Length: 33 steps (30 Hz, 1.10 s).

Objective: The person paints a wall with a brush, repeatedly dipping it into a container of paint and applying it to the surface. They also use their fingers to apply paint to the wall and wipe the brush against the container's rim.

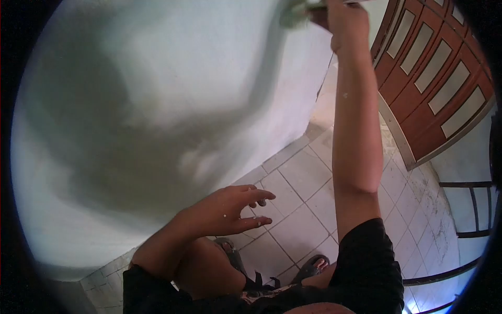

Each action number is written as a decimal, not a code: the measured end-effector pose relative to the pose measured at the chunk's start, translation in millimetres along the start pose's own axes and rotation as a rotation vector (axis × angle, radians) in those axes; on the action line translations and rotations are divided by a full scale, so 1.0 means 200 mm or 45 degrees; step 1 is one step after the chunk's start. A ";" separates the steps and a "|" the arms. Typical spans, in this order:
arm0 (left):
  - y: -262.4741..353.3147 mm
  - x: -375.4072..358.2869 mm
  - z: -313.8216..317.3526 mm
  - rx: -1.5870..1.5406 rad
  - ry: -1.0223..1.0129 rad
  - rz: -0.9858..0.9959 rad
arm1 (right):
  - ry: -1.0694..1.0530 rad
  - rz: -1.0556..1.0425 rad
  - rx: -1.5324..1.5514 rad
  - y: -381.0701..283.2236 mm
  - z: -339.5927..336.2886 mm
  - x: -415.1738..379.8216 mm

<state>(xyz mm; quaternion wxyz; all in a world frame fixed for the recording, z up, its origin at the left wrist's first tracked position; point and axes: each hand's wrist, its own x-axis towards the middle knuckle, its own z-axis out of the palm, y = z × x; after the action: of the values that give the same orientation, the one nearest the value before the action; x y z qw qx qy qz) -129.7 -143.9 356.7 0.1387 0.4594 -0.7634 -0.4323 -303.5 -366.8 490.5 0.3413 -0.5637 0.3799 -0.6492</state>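
My right hand (349, 22) is raised at the top edge of the view, its fingers bent and partly cut off by the frame. It grips a pale green, blurred thing (295, 14) that is against or very close to the white wall (172, 68); its kind I cannot make out. My left hand (230, 209) hangs low in front of my body, beside the wall's lower part. Its thumb and fingers are apart, with nothing between them. Small white specks dot the left fingers and the right forearm.
A brown door or gate with pale panels (434, 70) stands at the right. Dark metal bars (465, 184) curve along the right edge. Below is a light tiled floor (300, 209), with my sandalled feet on it. The shadow of my arm falls across the wall.
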 end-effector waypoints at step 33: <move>-0.29 0.34 0.03 -0.089 0.442 -0.443 | 0.311 0.414 1.002 1.15 0.01 -0.72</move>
<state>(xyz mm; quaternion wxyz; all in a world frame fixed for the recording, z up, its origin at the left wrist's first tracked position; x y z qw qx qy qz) -136.3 -207.6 294.6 0.2070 0.6464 -0.6220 -0.3904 -279.7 -352.3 221.2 0.5801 -0.2430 0.2252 -0.7441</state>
